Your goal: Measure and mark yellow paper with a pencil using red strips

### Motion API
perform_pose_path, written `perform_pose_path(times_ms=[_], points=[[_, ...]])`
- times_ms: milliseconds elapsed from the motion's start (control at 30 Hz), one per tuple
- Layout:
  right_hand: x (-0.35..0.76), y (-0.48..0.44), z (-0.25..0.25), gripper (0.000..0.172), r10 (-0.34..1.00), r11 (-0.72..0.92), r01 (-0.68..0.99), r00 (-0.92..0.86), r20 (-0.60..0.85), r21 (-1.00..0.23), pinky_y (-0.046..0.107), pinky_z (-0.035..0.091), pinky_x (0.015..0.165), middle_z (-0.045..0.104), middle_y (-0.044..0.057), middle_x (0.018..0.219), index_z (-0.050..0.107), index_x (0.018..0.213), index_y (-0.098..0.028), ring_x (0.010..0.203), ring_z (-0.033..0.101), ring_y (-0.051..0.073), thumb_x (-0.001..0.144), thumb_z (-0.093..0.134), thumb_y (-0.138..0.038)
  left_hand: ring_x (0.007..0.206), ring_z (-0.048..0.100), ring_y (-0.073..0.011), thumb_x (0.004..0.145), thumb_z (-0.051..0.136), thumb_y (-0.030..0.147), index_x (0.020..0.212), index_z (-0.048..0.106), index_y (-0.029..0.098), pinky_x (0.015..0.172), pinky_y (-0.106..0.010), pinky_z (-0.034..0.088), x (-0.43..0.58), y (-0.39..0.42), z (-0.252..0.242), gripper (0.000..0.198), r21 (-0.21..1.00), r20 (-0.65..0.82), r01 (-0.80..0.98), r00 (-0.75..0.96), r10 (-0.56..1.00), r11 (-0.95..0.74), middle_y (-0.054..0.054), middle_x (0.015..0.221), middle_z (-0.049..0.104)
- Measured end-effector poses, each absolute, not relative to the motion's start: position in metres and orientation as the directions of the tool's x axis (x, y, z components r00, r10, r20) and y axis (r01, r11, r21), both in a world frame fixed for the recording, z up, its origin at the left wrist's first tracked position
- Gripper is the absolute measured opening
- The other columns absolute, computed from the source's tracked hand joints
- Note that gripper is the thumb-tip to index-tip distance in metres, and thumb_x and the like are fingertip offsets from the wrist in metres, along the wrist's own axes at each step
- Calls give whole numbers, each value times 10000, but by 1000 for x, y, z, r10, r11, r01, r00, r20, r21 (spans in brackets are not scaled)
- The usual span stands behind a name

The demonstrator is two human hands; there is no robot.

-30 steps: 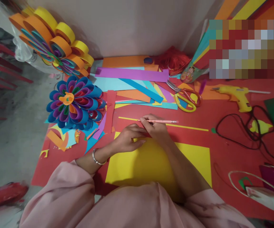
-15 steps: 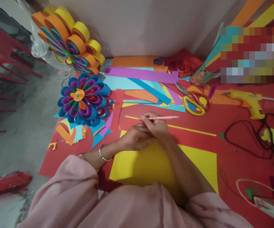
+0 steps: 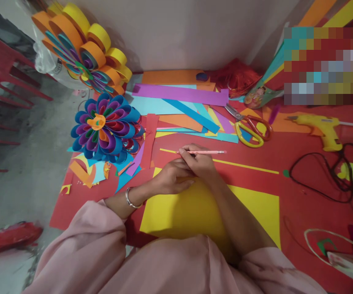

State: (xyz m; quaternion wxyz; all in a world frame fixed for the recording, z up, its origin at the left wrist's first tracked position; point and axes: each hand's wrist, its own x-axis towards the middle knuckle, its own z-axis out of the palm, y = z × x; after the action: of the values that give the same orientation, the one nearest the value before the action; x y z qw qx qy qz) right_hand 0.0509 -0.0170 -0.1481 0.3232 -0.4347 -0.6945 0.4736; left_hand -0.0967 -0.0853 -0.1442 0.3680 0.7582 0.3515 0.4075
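Observation:
My right hand (image 3: 201, 164) is closed round a thin pink pencil (image 3: 208, 152) that points to the right, just above the far edge of a large yellow paper sheet (image 3: 250, 212). My left hand (image 3: 172, 178) rests on that same edge with fingers curled against the right hand; what it holds, if anything, is hidden. A narrow yellow strip (image 3: 246, 166) lies on the red mat (image 3: 81, 200) just beyond the hands.
A blue-purple paper flower (image 3: 104, 128) lies at the left, an orange-yellow one (image 3: 81, 49) behind it. Coloured paper strips (image 3: 179, 106), scissors (image 3: 250, 126), a yellow glue gun (image 3: 325, 126) with black cord (image 3: 320, 181), and paper scraps lie around. Wall at the back.
The view shifted slightly. Both hands stay together at the yellow sheet's far edge; the pencil has shifted a little to the left.

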Motion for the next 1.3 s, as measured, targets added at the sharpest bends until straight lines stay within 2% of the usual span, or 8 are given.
perform_pose_path(times_ms=[267,500,767,1000,1300], points=[[50,-18,-147,227,909,184,294,-414,49,-938,326,504,761,747,16,834,724,827,-256,815,681,199,944,606,-410,1106,717,-275,921,647,197,1048,785,182,969,-424,599,-98,-86,-142,188,856,309,257,439,844,-448,-131,1100,779],[51,-19,-146,227,913,178,290,-406,48,-941,326,503,763,747,18,842,730,835,-254,825,683,199,945,605,-408,1052,722,-265,925,644,206,1020,787,173,931,-411,605,-97,-86,-138,175,861,293,265,438,850,-433,-127,1051,776],[42,-12,-133,234,893,136,257,-449,6,-957,310,508,731,764,21,848,728,862,-246,819,696,196,944,612,-431,1024,745,-247,886,639,161,1064,797,191,907,-374,620,-96,-87,-143,240,849,356,242,396,846,-470,-114,1060,795],[29,0,-139,247,855,120,321,-515,-66,-940,310,494,693,767,14,825,722,828,-247,778,684,195,935,615,-442,965,744,-245,906,644,207,990,794,182,883,-383,618,-95,-88,-149,173,835,363,279,369,856,-474,-110,968,798],[29,-1,-150,229,847,176,307,-531,-14,-935,322,476,700,760,4,842,743,841,-260,807,682,198,947,635,-432,928,746,-246,896,630,193,948,794,154,861,-379,614,-96,-89,-145,177,817,346,320,392,853,-479,-93,925,806]])
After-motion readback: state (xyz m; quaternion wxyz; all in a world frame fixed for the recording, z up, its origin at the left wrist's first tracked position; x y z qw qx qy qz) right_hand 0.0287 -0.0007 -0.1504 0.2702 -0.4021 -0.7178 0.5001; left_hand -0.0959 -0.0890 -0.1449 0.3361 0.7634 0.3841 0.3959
